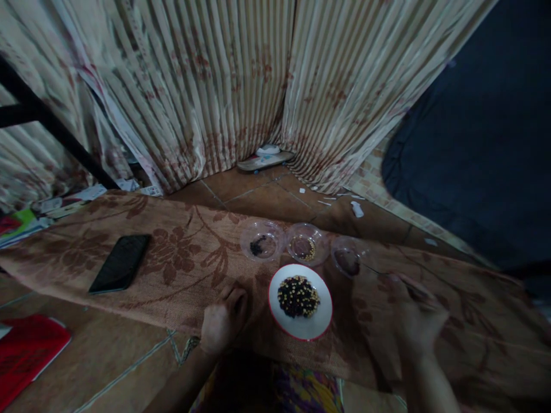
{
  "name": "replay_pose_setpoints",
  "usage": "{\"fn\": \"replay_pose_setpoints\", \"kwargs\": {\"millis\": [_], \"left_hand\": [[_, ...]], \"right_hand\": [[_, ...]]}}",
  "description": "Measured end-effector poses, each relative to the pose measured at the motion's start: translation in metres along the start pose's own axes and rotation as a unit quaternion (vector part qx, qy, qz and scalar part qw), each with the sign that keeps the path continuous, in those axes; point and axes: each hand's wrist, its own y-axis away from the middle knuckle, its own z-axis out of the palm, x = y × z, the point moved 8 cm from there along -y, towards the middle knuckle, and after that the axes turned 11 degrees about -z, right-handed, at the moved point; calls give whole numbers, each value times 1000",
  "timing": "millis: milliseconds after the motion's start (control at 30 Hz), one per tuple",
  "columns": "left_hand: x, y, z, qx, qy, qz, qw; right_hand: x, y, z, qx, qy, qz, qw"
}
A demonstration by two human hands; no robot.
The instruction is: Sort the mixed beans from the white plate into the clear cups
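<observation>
My right hand (415, 312) is closed around a thin metal tool (373, 269); its exact kind is too blurred to tell. The tool points left, toward the rightmost clear plastic cup (345, 257), in which I make out no pieces. A middle clear cup (305, 244) has some pale yellow seeds in it, and the left clear cup (262, 242) has a few black ones. In front of them is a white red-rimmed plate (326, 304) bearing mixed black and yellow seeds (298, 297). My left hand (224, 321) rests left of the plate in a loose fist, apparently holding nothing.
A brown flower-patterned cloth (206, 246) covers the low table. On its left lies a dark phone (120, 264). Beyond the table are a skateboard (266, 160), bits of litter (356, 209) and striped curtains (232, 86). A red bag (32, 355) lies on the left floor.
</observation>
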Motion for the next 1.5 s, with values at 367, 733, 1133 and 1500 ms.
{"fn": "replay_pose_setpoints", "kwargs": {"millis": [367, 733, 1133, 1500], "left_hand": [[-1, -1, 2, -2, -13, -10, 1000], [-3, 0, 4, -3, -2, -11, 1000], [-1, 1, 4, -17, -10, -19, 1000], [1, 1, 1, -23, -5, -25, 999]], "right_hand": [[-16, 33, -22, 6, 11, 76, 997], [-10, 114, 26, -378, -47, 142, 914], [-24, 112, 40, -368, -26, 133, 920], [-26, 110, 41, -355, -5, 152, 922]]}}
